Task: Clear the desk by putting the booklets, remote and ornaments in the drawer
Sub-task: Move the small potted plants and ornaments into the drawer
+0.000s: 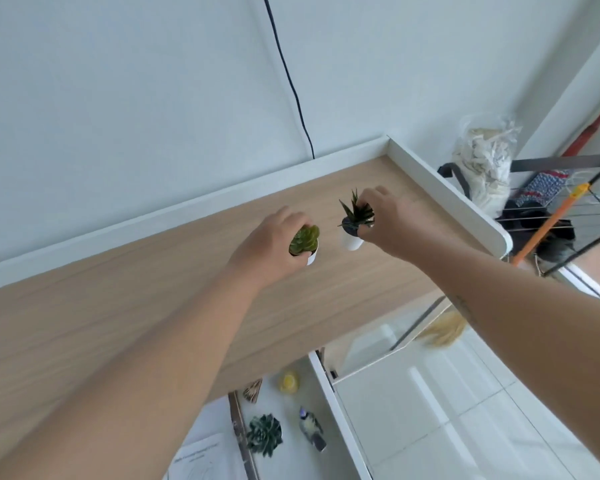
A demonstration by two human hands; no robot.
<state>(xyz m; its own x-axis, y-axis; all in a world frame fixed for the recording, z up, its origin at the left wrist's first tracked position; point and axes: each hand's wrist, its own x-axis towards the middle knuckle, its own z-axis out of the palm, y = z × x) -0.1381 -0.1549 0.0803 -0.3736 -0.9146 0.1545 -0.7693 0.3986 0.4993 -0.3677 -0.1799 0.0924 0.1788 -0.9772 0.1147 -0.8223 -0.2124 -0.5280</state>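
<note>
My left hand (271, 244) grips a light green succulent in a small white pot (305, 241) over the wooden desk (153, 299). My right hand (388, 220) holds a dark spiky plant in a white pot (354, 223), tilted, a little to the right of the first. Below the desk's front edge the white drawer (329, 403) stands open. Inside it lie a dark green succulent (264, 434), a bird figure (311, 427), a yellow ornament (289, 382), a brown wooden ornament (253, 391) and a printed booklet (205, 459). No remote is in sight.
A white rim (444, 192) bounds the desk at the back and right. A black cable (291, 84) runs down the wall. To the right stand a drying rack (568, 209), a plastic bag (485, 164) and an orange pole (551, 223) on white floor tiles.
</note>
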